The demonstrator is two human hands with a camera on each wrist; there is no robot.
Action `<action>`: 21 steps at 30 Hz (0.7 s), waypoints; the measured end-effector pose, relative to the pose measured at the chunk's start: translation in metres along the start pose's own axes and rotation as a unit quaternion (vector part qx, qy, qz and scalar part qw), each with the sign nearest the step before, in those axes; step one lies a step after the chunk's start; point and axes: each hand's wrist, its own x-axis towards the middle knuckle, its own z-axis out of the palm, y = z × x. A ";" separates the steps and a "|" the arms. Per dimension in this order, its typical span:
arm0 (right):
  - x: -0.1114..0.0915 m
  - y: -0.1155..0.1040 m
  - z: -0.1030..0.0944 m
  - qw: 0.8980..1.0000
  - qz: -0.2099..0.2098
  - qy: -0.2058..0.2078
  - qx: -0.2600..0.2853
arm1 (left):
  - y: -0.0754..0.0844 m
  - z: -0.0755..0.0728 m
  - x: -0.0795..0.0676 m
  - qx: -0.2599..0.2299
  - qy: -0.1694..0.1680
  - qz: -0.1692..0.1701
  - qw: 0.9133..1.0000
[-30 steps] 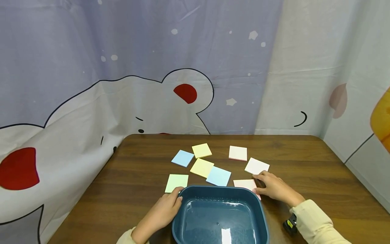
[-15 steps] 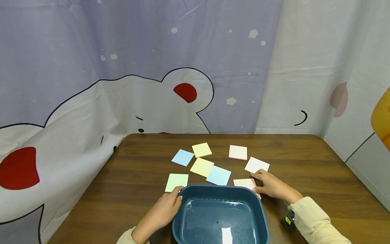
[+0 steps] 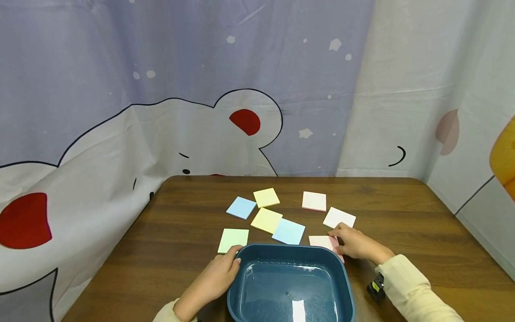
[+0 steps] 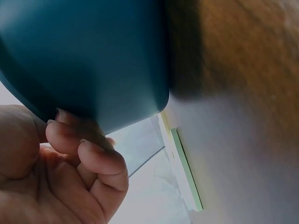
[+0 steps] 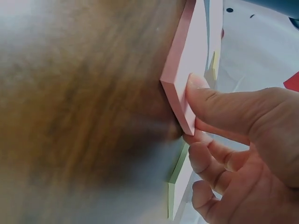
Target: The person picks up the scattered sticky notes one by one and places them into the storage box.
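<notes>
With curled fingers, my left hand (image 3: pixel 219 273) grips the left rim of a dark blue plastic basin (image 3: pixel 287 251); the left wrist view shows the fingertips against its outer wall (image 4: pixel 107 60). A pink sticky note pad (image 3: pixel 322 241) lies just beyond the basin's right corner. My right hand (image 3: pixel 358 243) pinches this pad at its right side. Seen from the right wrist, the thumb rests on the top face and the index finger is at the edge of the pad (image 5: pixel 184 65). Just behind that hand lies a whitish pad (image 3: pixel 339 218) with a greenish edge.
On the brown wooden table (image 3: pixel 161 259) lie two yellow pads (image 3: pixel 267 197), two blue pads (image 3: pixel 241 208), a green pad (image 3: pixel 233 239) and another pale pink pad (image 3: pixel 314 201). A patterned curtain (image 3: pixel 193 53) hangs behind the table's far edge.
My right hand has shifted slightly left over the near pink pad, its index finger moving off the whitish pad's side toward the pink one. The left hand and basin look unmoved.
</notes>
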 end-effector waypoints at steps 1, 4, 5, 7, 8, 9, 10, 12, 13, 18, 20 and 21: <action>0.001 0.000 0.000 1.000 0.009 -0.004 0.000 | 0.000 0.000 0.000 0.000 0.000 0.000 1.000; 0.003 -0.001 -0.001 1.000 0.023 -0.009 -0.009 | 0.000 0.000 0.000 0.001 0.001 0.002 1.000; 0.003 -0.001 -0.002 1.000 0.024 -0.009 -0.013 | 0.000 0.000 0.000 0.002 0.001 0.003 1.000; 0.003 -0.001 -0.002 0.999 0.029 -0.010 -0.018 | 0.000 -0.001 0.000 0.001 0.000 0.004 1.000; 0.003 -0.001 -0.003 0.999 0.030 -0.010 -0.020 | 0.000 -0.001 0.000 0.001 -0.001 0.005 1.000; 0.003 -0.001 -0.003 0.999 0.031 -0.010 -0.022 | 0.000 -0.001 0.000 0.002 -0.001 0.006 1.000; 0.003 -0.001 -0.004 0.999 0.031 -0.010 -0.022 | 0.000 -0.001 -0.001 0.001 -0.001 0.006 1.000; 0.002 0.000 -0.004 0.999 0.031 -0.010 -0.024 | 0.000 -0.001 -0.001 0.002 -0.001 0.006 1.000; 0.002 0.000 -0.005 0.999 0.029 -0.008 -0.026 | 0.000 -0.001 -0.001 0.003 0.000 0.006 1.000; 0.003 -0.002 -0.009 0.999 0.016 0.010 -0.038 | 0.001 0.000 0.000 0.007 0.002 0.007 1.000; 0.004 -0.002 -0.011 0.999 0.008 0.024 -0.036 | 0.001 0.000 0.000 0.006 0.003 0.007 1.000; 0.004 -0.002 -0.012 0.999 0.005 0.032 -0.033 | 0.001 0.000 0.000 0.006 0.004 0.008 1.000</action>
